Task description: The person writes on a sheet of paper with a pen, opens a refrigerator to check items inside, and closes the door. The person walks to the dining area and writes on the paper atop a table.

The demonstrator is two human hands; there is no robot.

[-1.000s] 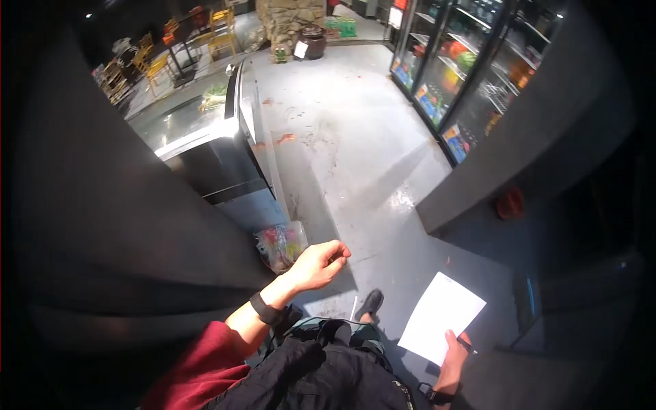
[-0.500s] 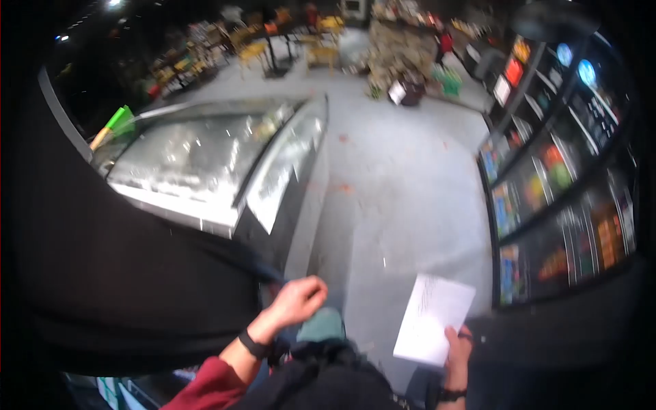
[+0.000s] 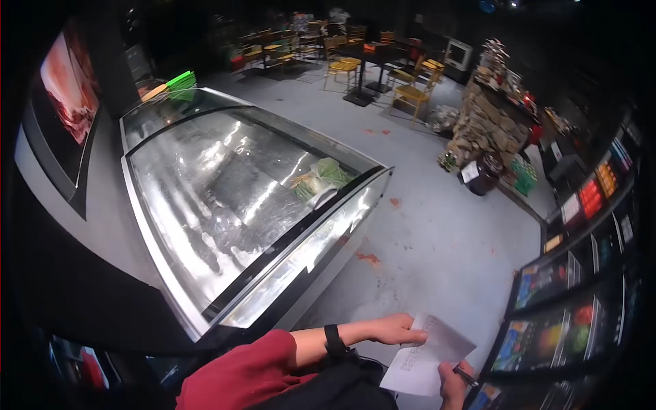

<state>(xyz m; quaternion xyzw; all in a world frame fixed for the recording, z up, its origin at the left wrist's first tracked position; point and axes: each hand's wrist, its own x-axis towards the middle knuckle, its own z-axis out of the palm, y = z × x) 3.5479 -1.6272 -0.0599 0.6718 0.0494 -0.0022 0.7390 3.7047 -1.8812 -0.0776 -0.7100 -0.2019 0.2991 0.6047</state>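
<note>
A white sheet of paper [image 3: 427, 362] with lines of writing is between my two hands, low in the view. My left hand [image 3: 398, 329], in a red sleeve with a black wristband, pinches the sheet's upper left edge, thumb on top. My right hand [image 3: 451, 386] grips the lower right edge. A dark pen [image 3: 466, 374] also sticks out from the fingers of that hand. Left of the paper stands a glass-topped display case [image 3: 225, 198] with a leafy bundle [image 3: 324, 174] inside at its right end.
Glass-door shelves of packaged goods [image 3: 553, 328] stand at the right. A stone-faced counter [image 3: 492, 123] has a dark round pot [image 3: 482, 174] beside it. Yellow chairs [image 3: 413, 96] and dark tables [image 3: 362, 55] are at the back. Reddish marks [image 3: 369, 260] spot the grey floor.
My left hand has moved right from beside my body and taken hold of the paper. The view has swung left, showing more of the display case and a wall picture.
</note>
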